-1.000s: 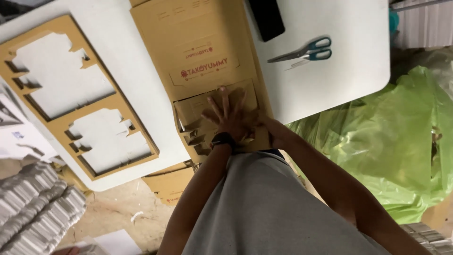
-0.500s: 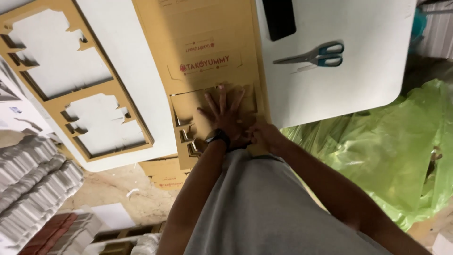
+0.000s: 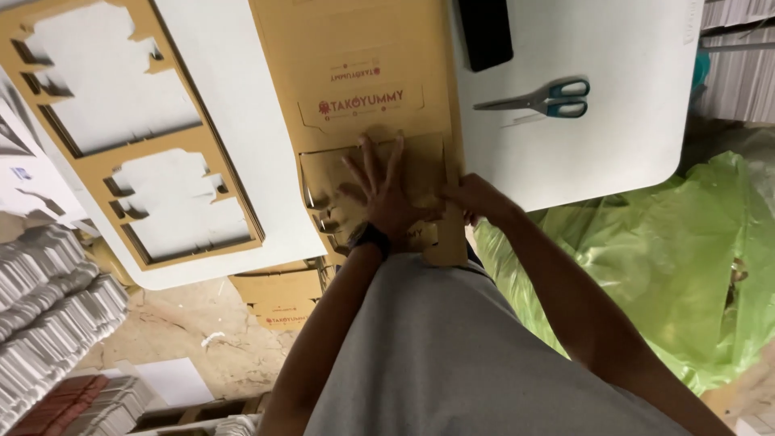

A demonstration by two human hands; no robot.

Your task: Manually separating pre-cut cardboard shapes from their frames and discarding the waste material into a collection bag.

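Observation:
A stack of brown die-cut cardboard sheets [image 3: 363,48] lies on the white table [image 3: 630,137], reaching over its near edge. My left hand [image 3: 383,194] presses flat on the pre-cut box blank at the sheet's near end, fingers spread, a dark band on the wrist. My right hand [image 3: 476,198] grips the right edge of the same sheet near the table's edge, fingers curled around the cardboard.
A stack of leftover cardboard frames [image 3: 129,137] with cut-out holes lies at the left. Blue-handled scissors [image 3: 537,98] and a black flat object [image 3: 484,32] lie at the right. Green plastic sheeting [image 3: 662,266] is on the floor; white stacked trays [image 3: 48,299] at lower left.
The view has shifted slightly, so the table and sheets sit further right and lower in frame. Both hands stay on the cardboard sheet's near end.

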